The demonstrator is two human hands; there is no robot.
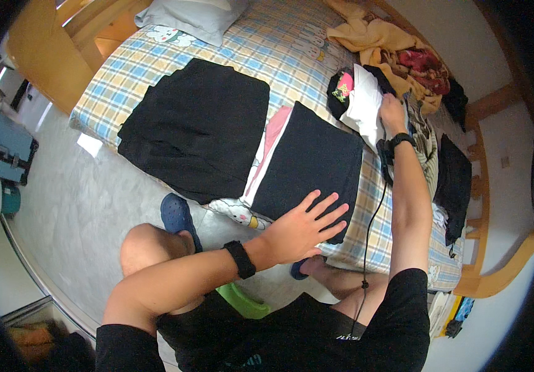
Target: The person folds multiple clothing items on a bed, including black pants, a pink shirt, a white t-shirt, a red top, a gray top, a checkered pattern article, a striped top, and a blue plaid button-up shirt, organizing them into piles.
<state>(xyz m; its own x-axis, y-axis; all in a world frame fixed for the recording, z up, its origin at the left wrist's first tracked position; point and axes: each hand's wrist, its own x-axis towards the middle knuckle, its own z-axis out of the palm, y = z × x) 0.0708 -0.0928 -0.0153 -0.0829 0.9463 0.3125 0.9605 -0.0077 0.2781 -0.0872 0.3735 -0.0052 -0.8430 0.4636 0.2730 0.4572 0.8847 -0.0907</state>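
Observation:
My left hand (304, 228) lies spread, palm down, on the near edge of a folded black garment (311, 162). A pink cloth (276, 128) and white cloth show from beneath that garment's left side. Further left lies a larger pile of black clothing (202, 125). My right hand (392, 114) reaches to a white garment (363, 104) at the upper right, its fingers curled at the cloth's edge; whether they grip it is hard to tell. A black item with a pink patch (341, 90) touches the white garment. Both wrists wear black bands.
All this lies on a plaid bedsheet (123, 69). A grey pillow (192, 16), a yellow blanket (369, 37), striped clothing (427, 153) and another black garment (455, 186) are on the bed. A black cable (369, 232) hangs from the right wrist. A blue suitcase (2, 144) stands at left.

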